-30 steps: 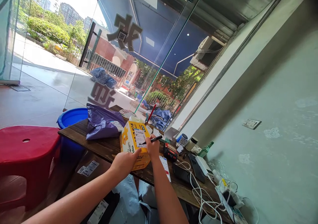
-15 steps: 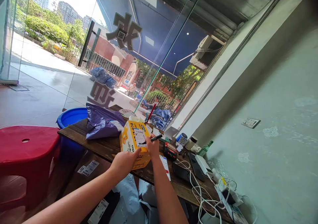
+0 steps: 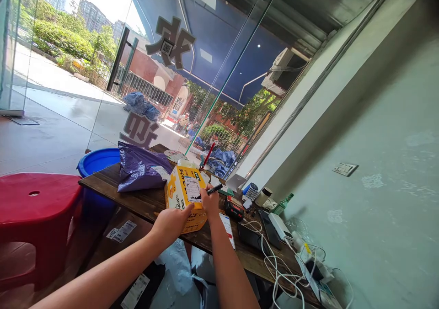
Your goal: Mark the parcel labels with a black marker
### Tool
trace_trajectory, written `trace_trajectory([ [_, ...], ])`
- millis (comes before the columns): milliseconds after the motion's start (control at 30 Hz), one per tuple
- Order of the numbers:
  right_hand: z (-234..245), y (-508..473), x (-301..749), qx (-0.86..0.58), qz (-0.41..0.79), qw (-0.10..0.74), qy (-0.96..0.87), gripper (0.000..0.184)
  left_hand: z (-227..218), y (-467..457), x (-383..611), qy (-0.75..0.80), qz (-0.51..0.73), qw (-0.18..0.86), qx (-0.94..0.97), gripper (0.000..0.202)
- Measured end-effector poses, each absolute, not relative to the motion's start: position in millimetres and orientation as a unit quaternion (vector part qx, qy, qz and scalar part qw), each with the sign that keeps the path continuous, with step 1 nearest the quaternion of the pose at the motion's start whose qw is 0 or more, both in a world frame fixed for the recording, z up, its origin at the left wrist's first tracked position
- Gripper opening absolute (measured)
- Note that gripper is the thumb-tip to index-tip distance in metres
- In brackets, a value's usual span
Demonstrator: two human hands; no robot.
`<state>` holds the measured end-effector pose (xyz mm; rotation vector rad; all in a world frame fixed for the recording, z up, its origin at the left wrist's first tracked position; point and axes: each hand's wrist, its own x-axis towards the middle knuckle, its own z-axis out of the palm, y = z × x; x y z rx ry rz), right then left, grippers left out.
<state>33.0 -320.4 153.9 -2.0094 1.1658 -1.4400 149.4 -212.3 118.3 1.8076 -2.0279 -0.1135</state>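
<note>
A yellow cardboard box (image 3: pixel 179 191) with a white shipping label stands on the dark wooden table (image 3: pixel 144 204). My left hand (image 3: pixel 170 224) grips the box's near lower corner and steadies it. My right hand (image 3: pixel 210 204) is closed round a black marker (image 3: pixel 211 190), whose tip rests on the white label on the box's top face.
A purple plastic parcel bag (image 3: pixel 140 168) lies left of the box. A blue basin (image 3: pixel 98 160) and a red stool (image 3: pixel 34 208) stand at the left. Right of my hands are a phone (image 3: pixel 227 229), a black-and-red device (image 3: pixel 234 207), chargers and white cables (image 3: pixel 277 265). Parcels lie under the table.
Almost nothing has changed: the marker stays on the label and both hands keep their hold; the view has shifted slightly.
</note>
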Motion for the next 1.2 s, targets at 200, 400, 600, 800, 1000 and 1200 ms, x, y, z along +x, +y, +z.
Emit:
trace_trajectory([
  [200,153.4,-320.4,33.6,-0.719,-0.520,0.202,0.414,0.028,116.3,-214.3,149.3,-0.728,-0.034,0.211,0.651,0.049],
  [400,152.2,-324.3,31.7,-0.705,-0.544,0.177,0.419,0.027,116.5,-213.4,149.1,-0.728,-0.032,0.211,0.651,0.050],
  [600,151.2,-326.3,30.6,-0.700,-0.555,0.155,0.422,0.027,116.1,-213.8,149.4,-0.727,-0.039,0.210,0.652,0.050],
  [800,149.9,-325.7,31.3,-0.713,-0.545,0.151,0.414,0.028,115.2,-214.6,149.4,-0.727,-0.046,0.217,0.650,0.049],
  [1000,149.7,-326.0,30.7,-0.711,-0.541,0.173,0.415,0.026,113.8,-214.9,149.9,-0.727,-0.048,0.220,0.649,0.049],
  [1200,153.5,-323.7,29.7,-0.711,-0.534,0.186,0.419,0.028,113.7,-216.5,149.5,-0.727,-0.048,0.222,0.648,0.049],
])
